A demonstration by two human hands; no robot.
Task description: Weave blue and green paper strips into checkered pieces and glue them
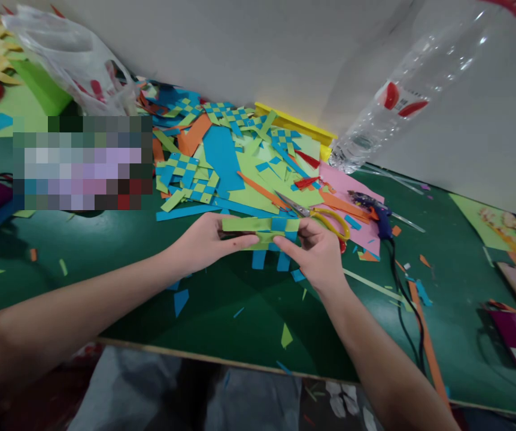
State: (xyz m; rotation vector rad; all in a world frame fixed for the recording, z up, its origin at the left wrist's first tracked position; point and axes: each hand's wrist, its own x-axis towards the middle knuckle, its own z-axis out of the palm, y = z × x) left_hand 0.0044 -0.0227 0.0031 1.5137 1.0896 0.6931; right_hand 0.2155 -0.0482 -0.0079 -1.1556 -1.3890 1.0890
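Note:
Between my two hands is a small weave of green and blue paper strips (pixel 264 225), held above the green table. My left hand (pixel 215 239) pinches its left end, the thumb lying along a green strip. My right hand (pixel 318 245) grips the right end, thumb in front and fingers behind. Blue strip ends hang down below the weave. Just beyond my right hand lie scissors with yellow handles (pixel 332 222), their blades pointing left. Finished-looking blue and green woven pieces (pixel 188 176) are heaped behind my hands.
A glue gun (pixel 381 221) with a black cord rests on pink paper (pixel 332 179) at the right. A clear plastic bottle (pixel 392 102) leans at the wall. A white plastic bag (pixel 69 54) stands back left. Paper scraps litter the green table (pixel 141 311).

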